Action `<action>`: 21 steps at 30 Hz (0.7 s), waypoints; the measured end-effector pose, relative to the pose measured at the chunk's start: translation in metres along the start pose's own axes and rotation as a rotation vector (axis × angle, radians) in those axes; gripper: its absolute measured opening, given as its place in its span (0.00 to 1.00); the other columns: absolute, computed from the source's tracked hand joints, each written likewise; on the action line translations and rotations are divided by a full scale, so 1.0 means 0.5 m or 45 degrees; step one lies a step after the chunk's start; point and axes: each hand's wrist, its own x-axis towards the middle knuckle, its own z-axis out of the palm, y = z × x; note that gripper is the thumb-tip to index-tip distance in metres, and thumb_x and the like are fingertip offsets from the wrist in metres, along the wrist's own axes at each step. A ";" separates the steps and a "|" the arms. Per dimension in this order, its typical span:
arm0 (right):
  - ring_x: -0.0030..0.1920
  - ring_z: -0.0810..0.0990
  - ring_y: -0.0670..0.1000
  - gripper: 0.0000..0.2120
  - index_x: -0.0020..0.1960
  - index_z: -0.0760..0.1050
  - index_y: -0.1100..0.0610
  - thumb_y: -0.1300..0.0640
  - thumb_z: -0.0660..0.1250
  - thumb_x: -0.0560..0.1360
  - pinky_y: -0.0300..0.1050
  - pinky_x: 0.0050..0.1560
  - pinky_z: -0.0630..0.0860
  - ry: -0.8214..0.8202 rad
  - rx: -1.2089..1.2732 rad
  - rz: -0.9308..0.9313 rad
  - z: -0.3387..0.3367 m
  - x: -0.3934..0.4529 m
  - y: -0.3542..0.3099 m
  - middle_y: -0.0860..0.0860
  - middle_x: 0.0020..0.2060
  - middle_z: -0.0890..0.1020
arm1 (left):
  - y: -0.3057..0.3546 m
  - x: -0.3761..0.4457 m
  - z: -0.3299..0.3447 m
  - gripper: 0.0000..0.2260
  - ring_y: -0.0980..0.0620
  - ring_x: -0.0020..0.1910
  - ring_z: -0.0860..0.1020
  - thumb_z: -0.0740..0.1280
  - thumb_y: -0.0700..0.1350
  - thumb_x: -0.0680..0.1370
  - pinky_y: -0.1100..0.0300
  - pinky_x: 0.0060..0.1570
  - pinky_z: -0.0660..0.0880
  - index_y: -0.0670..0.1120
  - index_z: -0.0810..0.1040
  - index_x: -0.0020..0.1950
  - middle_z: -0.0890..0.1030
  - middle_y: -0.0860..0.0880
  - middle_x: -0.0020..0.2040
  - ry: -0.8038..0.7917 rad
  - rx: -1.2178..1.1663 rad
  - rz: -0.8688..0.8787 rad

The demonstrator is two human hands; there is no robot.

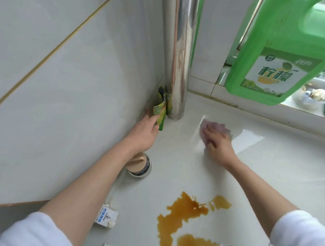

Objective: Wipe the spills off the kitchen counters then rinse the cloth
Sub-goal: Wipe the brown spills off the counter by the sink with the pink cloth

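Nearest the camera, at the bottom centre of the frame, a wide orange-brown spill (pixel 184 214) lies untouched on the pale counter (pixel 265 173), with a second patch running off the lower edge. Just left of it, a small torn carton (pixel 106 217) rests against the wall, and a little farther up a round tan-lidded jar (pixel 139 165) sits partly under the left forearm. The likely trouble lies here: both white sleeves hang close above the puddle, and a forearm dropping or sweeping back could drag through it and spread it; the reaching left arm could also knock the jar. Farther in, at centre right, the right hand (pixel 217 145) presses a pinkish cloth (pixel 213 129) flat on the wet, shiny counter, fingers curled over its bunched top and grasping it; the cloth is blurred, so its exact fold is unclear. At centre left, the left hand (pixel 144 132) pinches a green and yellow sachet (pixel 160 114) between thumb and fingers, just beside the foot of the steel pipe (pixel 177 65) in the corner. At upper right, a green detergent jug (pixel 278 45) looms in front of the window sill.
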 end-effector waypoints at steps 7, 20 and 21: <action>0.65 0.75 0.57 0.27 0.64 0.80 0.50 0.57 0.55 0.69 0.49 0.67 0.66 -0.182 0.007 -0.115 0.106 -0.071 -0.088 0.49 0.67 0.78 | 0.017 -0.149 -0.031 0.24 0.45 0.58 0.77 0.71 0.58 0.72 0.56 0.53 0.73 0.52 0.72 0.65 0.75 0.47 0.60 -0.355 0.598 -0.120; 0.70 0.68 0.61 0.25 0.68 0.77 0.52 0.61 0.63 0.71 0.55 0.70 0.66 0.005 0.019 0.150 0.024 -0.110 -0.045 0.51 0.72 0.72 | 0.079 -0.049 -0.009 0.24 0.40 0.53 0.78 0.71 0.51 0.73 0.52 0.55 0.76 0.57 0.72 0.68 0.71 0.45 0.59 -0.100 0.432 0.067; 0.67 0.70 0.60 0.24 0.66 0.78 0.51 0.63 0.64 0.71 0.54 0.68 0.68 -0.086 -0.010 0.063 0.032 -0.128 -0.052 0.49 0.71 0.74 | 0.101 -0.034 -0.001 0.25 0.39 0.54 0.78 0.71 0.51 0.73 0.51 0.56 0.76 0.56 0.71 0.69 0.71 0.44 0.60 -0.078 0.425 0.106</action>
